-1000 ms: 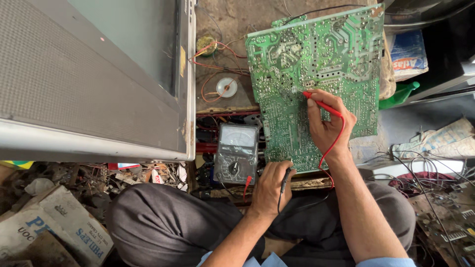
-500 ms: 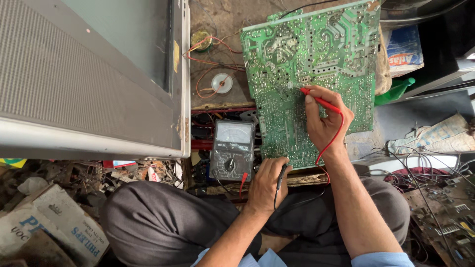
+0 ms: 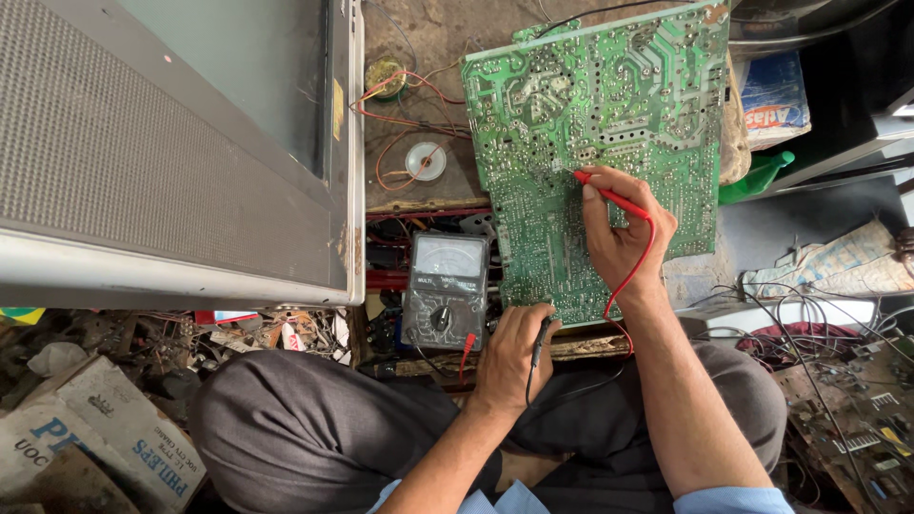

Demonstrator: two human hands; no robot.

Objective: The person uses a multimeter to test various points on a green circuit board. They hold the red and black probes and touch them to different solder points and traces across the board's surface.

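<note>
We see R hand [image 3: 624,238] pinching red probe [image 3: 609,197], tip on green circuit board [image 3: 609,105] near its centre; L hand [image 3: 509,357] closed on black probe [image 3: 539,343] at board's near edge; analog multimeter [image 3: 445,290] just beside board's left edge; probing underway, reading not yet settled, we judge

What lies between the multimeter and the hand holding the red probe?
In the head view, the lower left part of the green circuit board fills the stretch between the multimeter and the right hand with the red probe.
</note>
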